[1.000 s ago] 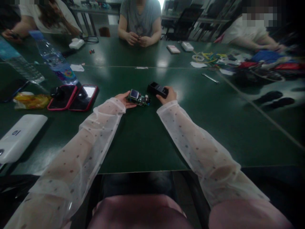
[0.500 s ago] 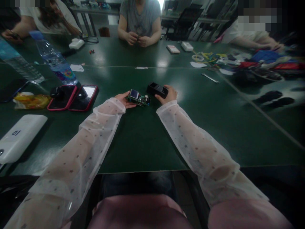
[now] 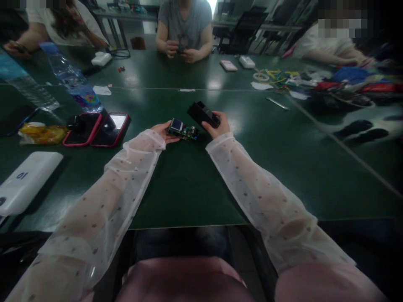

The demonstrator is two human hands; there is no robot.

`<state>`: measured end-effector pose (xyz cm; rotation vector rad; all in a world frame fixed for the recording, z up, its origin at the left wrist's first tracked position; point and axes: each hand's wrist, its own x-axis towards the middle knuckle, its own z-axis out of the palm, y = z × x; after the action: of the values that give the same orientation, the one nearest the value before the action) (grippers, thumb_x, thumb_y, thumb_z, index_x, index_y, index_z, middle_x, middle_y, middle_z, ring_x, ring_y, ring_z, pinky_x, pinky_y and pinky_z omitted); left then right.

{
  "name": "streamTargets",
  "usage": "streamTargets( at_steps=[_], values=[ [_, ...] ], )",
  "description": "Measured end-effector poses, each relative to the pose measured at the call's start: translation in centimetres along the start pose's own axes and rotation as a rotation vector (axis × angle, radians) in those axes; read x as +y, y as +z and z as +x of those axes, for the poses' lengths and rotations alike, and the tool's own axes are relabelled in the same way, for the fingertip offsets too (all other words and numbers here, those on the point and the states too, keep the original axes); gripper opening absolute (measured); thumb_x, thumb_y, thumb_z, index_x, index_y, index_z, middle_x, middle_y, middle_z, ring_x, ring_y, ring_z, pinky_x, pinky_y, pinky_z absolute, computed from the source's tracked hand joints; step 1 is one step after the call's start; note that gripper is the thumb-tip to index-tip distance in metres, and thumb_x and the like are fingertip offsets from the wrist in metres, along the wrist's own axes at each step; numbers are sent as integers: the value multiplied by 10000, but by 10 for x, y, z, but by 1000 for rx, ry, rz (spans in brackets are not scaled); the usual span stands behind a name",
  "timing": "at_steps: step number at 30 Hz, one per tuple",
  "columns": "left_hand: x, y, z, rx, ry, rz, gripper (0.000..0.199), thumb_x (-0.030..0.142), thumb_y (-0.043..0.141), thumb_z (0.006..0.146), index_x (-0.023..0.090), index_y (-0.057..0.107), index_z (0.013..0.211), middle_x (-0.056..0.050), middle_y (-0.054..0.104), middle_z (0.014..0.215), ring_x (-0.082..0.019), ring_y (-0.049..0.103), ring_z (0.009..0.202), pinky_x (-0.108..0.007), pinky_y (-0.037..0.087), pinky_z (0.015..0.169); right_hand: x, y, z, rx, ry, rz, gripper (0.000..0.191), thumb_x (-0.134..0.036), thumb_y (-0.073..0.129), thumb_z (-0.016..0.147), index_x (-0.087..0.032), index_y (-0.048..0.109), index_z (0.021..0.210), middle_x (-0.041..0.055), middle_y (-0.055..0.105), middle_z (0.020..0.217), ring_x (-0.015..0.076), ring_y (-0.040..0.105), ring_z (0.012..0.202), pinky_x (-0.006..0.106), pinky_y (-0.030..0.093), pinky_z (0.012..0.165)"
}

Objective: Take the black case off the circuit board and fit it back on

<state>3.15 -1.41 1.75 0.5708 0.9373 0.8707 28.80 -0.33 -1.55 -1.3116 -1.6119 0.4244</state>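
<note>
My left hand [image 3: 164, 131] grips the left end of a green circuit board [image 3: 188, 132] that carries a small square screen [image 3: 177, 124]. Components stand along the board's right part. In my right hand [image 3: 221, 124] is a black plastic case [image 3: 203, 114], held at its right end between thumb and fingers. The case is tilted, its far left end raised, just beyond and to the right of the board. A small gap seems to separate the two, though I cannot tell whether they touch.
Two phones with red cases [image 3: 110, 129], a yellow packet [image 3: 42, 133] and a white power bank [image 3: 30, 182] lie at the left. Behind them lean plastic bottles [image 3: 74, 82]. A wrench [image 3: 277, 104] and a cable pile [image 3: 277, 76] lie at the right. Several people sit around the green table [image 3: 189, 184].
My right hand has turned the black case, so its left end now points further away and up. My left hand and the circuit board have barely moved.
</note>
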Motion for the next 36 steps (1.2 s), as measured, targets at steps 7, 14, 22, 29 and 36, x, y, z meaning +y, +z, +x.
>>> streamTargets(
  at_steps=[7,14,22,29,36],
  values=[
    [-2,-3,6,-10,34,-30,516,336,614,901,187,454,1368,-180,637,1192,-307,620,1148,-466,503,982,-37,12,-14,-176,-155,141,688,-653,686,676,-253,472,1194,82,607,1147,287,600,1094,497,470,974],
    [2,0,7,24,-17,-28,514,430,529,938,205,410,1385,-164,640,1170,-278,628,1131,-419,524,942,-41,17,-19,-197,-222,62,581,-427,719,675,-253,488,1178,86,591,1181,304,570,1139,517,453,976],
    [-2,6,-5,-49,66,89,680,653,574,828,174,533,1308,-187,694,1113,-327,588,1212,-499,447,1026,-43,20,-23,-341,-164,31,597,-391,763,657,-281,482,1172,84,583,1223,310,543,1191,528,420,1021],
    [-4,10,-14,-32,115,116,560,425,709,820,173,531,1288,-179,677,1167,-332,608,1190,-501,463,1037,-44,16,-24,-398,69,292,680,-705,611,744,-259,457,1233,74,643,1013,256,651,941,452,518,881],
    [-5,10,-11,-49,120,98,544,371,693,840,158,503,1303,-183,672,1183,-333,598,1207,-500,462,1052,-42,14,-18,-441,296,506,731,-649,763,609,-274,506,1181,51,691,980,253,685,904,486,542,884]
  ],
)
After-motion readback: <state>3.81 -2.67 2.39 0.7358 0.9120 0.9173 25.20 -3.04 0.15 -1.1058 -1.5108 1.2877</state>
